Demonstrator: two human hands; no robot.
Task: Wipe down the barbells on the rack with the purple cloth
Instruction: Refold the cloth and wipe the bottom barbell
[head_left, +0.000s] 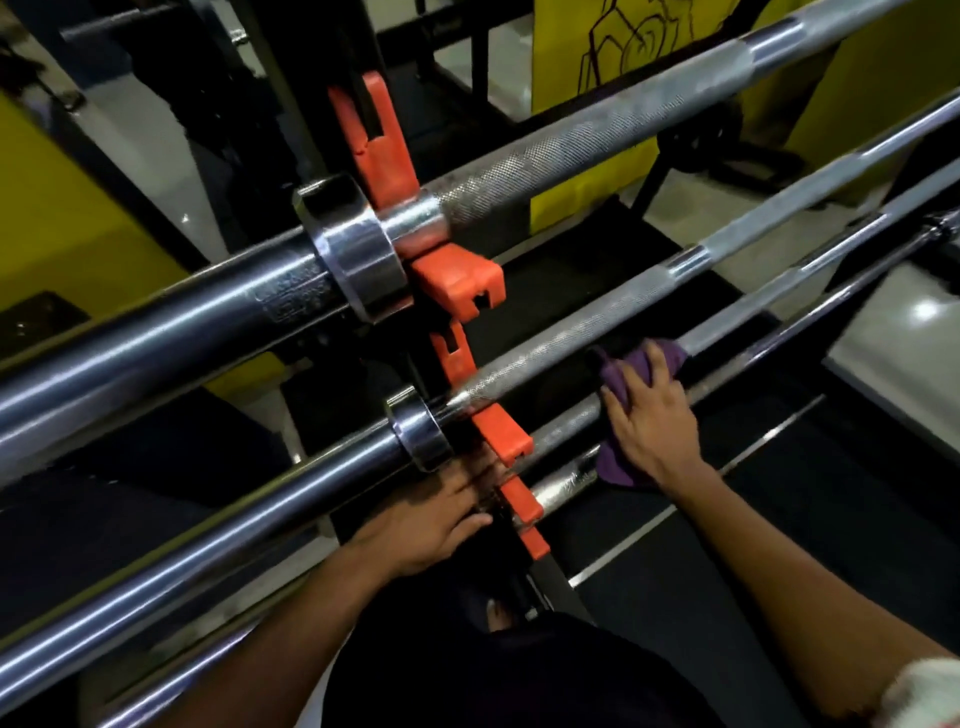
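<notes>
Several chrome barbells lie across a black rack on orange hooks (457, 280). The top barbell (597, 130) and the second barbell (571, 332) run from lower left to upper right. Lower down, a third barbell (566, 428) passes under the purple cloth (615, 382). My right hand (652, 415) presses the cloth onto that bar, fingers wrapped over it. My left hand (439, 519) rests on the lowest bar by the rack upright, beside the lower orange hooks (524, 501); its fingertips are hidden in shadow.
Chrome collars (358, 249) (421, 434) sit just left of the hooks. Yellow wall panels (62, 218) stand behind the rack. Black floor mats (753, 499) and pale tiles (898, 332) lie below at the right.
</notes>
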